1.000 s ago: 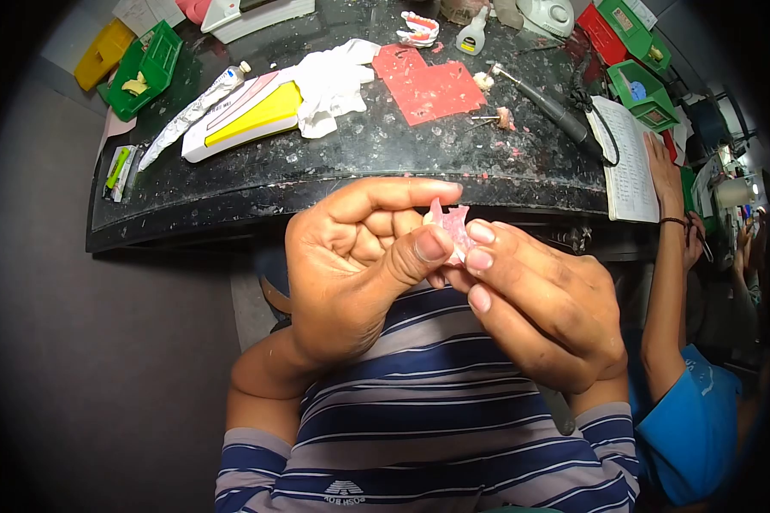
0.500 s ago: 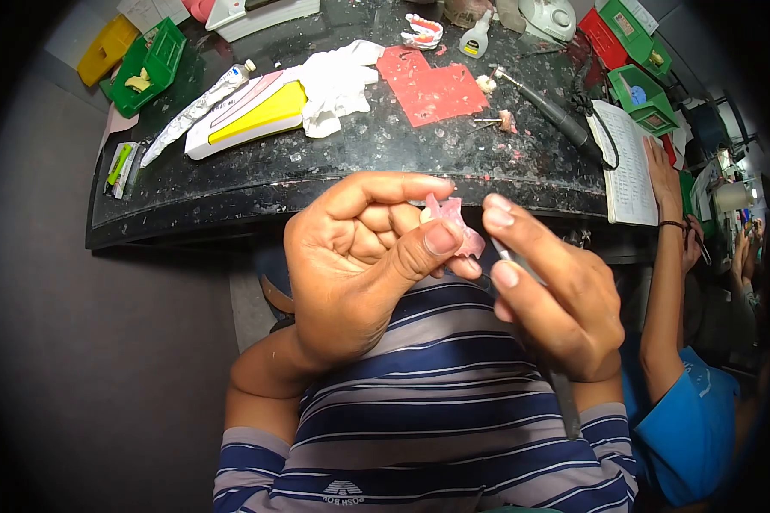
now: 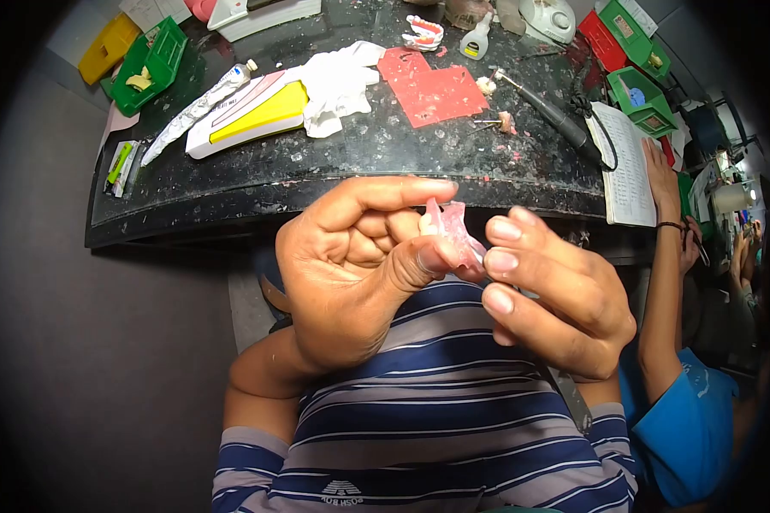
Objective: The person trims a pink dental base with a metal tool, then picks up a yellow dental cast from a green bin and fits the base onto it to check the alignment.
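The pink piece (image 3: 456, 231) is before the tabletop's (image 3: 351, 158) near edge, pinched in the left hand (image 3: 342, 265), probably for steadiness. The right hand's (image 3: 565, 299) bunched fingers grip 1 tool (image 3: 571, 400), hiding its middle. Beyond, 1 red sheet (image 3: 436, 92) lies toward the far edge; 1 notebook (image 3: 626, 167) covers the near right corner.
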A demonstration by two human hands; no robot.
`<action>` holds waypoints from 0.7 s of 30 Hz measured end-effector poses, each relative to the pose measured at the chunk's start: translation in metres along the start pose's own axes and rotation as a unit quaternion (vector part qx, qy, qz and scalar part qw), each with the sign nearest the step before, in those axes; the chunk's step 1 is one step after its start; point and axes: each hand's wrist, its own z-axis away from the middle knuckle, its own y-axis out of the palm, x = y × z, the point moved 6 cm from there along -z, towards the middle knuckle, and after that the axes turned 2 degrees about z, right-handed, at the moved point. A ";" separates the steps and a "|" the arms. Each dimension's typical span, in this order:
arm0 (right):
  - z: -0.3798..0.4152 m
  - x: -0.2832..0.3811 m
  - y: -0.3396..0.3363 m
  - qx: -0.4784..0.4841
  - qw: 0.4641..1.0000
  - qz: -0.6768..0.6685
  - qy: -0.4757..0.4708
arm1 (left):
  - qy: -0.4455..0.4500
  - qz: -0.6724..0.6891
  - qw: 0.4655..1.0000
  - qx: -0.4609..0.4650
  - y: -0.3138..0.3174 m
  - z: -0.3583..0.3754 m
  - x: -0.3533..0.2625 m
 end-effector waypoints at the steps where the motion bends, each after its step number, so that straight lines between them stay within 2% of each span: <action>1: 0.000 0.001 0.001 0.000 1.000 -0.001 0.000 | -0.001 0.000 1.000 0.000 0.000 0.000 -0.002; 4: 0.002 0.001 0.003 -0.005 1.000 -0.013 -0.007 | -0.008 -0.011 1.000 0.001 -0.004 0.000 -0.001; 6: 0.003 0.003 0.005 -0.016 1.000 -0.012 -0.003 | 0.055 0.015 0.998 0.040 -0.006 0.000 -0.002; 21: 0.006 0.007 0.007 -0.030 0.999 0.026 -0.010 | 0.063 0.032 0.997 0.029 -0.006 0.003 -0.001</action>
